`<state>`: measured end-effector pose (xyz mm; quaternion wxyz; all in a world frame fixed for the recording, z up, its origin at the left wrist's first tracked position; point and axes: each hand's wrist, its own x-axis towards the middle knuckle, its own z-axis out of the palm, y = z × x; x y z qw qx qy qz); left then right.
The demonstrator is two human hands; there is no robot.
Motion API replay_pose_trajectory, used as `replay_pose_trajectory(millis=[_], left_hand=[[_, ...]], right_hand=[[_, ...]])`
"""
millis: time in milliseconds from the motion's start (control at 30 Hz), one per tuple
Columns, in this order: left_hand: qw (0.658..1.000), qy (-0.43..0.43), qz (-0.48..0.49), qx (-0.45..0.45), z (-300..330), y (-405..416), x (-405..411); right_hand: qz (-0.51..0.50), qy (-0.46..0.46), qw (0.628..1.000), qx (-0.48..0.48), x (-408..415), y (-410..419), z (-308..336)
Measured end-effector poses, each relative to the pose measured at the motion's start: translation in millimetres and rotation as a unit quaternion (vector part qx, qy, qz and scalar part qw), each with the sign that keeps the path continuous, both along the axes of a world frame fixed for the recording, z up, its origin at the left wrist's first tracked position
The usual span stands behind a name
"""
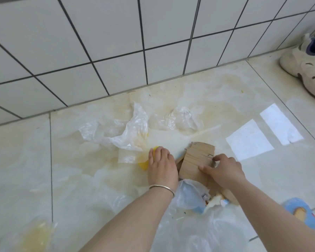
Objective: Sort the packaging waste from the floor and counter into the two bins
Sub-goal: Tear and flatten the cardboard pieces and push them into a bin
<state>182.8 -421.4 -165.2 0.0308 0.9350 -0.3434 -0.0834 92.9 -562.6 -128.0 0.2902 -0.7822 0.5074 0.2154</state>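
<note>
1. A person's left hand (pixel 161 166) reaches down to the pale floor tiles (pixel 262 91), fingers curled over a yellow piece (pixel 144 165) that lies partly under a clear film; most of the yellow thing is hidden by the hand and the film, so what it is cannot be made out.
2. A thin metal bangle (pixel 162 188) circles the left wrist.
3. The right hand (pixel 224 170) grips the near right edge of a torn piece of brown cardboard (pixel 196 159), thumb on its top face and fingers bent round its ragged edge; further cardboard pieces lie beneath it, partly covered by the hand and forearm.
4. Crumpled clear plastic bags (pixel 133 128) lie just beyond the hands, toward the tiled wall (pixel 116 33); a second clear wad (pixel 178 118) sits to their right, apart from the cardboard.
5. Near the bottom edge, between the forearms, a blue-and-white wrapper (pixel 198 199) rests inside more clear film (its print is too small to read).
6. A yellow-stained clear bag (pixel 38 235) at the near left is cut off by the frame's edge and blurred.
7. A blue wrapper with an orange picture (pixel 302 213) lies at the near right.
8. A cream shoe (pixel 305 66) stands at the far right, cropped by the frame.
</note>
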Motion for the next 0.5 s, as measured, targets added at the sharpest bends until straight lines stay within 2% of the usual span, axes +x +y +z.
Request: replay_pose_trajectory(millis=[67, 200, 267, 367, 433, 500], left_hand=[[1.000, -0.011, -0.017, -0.016, -7, 5, -4], [0.998, -0.021, -0.038, -0.039, -6, 13, -16], [0.999, 0.010, -0.035, -0.034, -4, 18, -21], [0.998, 0.029, 0.030, -0.036, -4, 23, -26], [0.994, 0.072, 0.054, -0.064, 2, 21, -26], [0.992, 0.113, 0.038, -0.040, 2, 15, -23]], right_hand=[[-0.016, 0.020, 0.999, 0.024, -6, 2, -4], [-0.063, -0.020, 0.992, 0.110, -21, 3, -5], [-0.060, -0.053, 0.989, 0.125, -27, 3, -2], [-0.080, -0.102, 0.979, 0.155, -36, 1, 5], [-0.125, -0.129, 0.968, 0.177, -43, -3, 8], [-0.173, -0.152, 0.952, 0.200, -50, -6, 8]])
